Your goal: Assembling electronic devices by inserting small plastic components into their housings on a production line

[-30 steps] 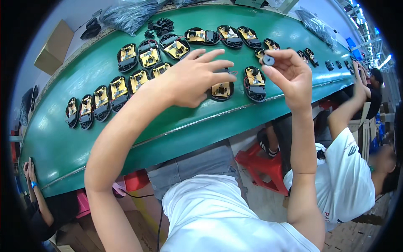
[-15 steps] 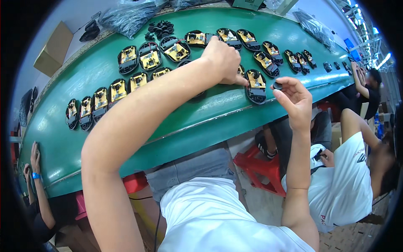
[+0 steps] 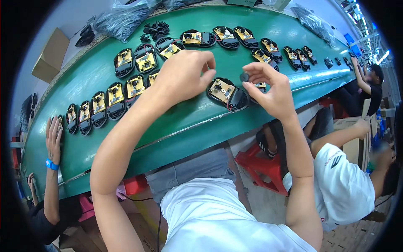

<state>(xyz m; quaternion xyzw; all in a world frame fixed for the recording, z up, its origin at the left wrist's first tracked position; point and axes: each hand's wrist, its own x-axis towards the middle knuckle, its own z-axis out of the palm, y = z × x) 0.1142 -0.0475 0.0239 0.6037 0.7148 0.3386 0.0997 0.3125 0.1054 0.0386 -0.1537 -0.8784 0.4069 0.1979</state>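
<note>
My right hand (image 3: 270, 90) pinches a small black wheel (image 3: 244, 77) between thumb and fingertips, above the green worktop. Just left of it, an opened black mouse base (image 3: 228, 94) with a yellow circuit board and thin red wires lies at a slant. My left hand (image 3: 189, 75) hovers beside that base, fingers curled, with a gap between thumb and index finger; nothing shows in it. Partly behind my right hand is another mouse base (image 3: 259, 87). My left hand and wrist hide part of the bases behind them.
More mouse bases (image 3: 98, 109) stand in rows on the green worktop (image 3: 168, 130). A heap of black wheels (image 3: 156, 29) lies at the back. Plastic bags (image 3: 121, 19) line the far edge. A co-worker's hand (image 3: 53, 134) rests at the left; another person in white (image 3: 344, 185) sits at the right.
My left hand has drawn back left and nearer from the far row. My right hand has moved left with the wheel. At the left, a co-worker's hand has reached farther onto the worktop.
</note>
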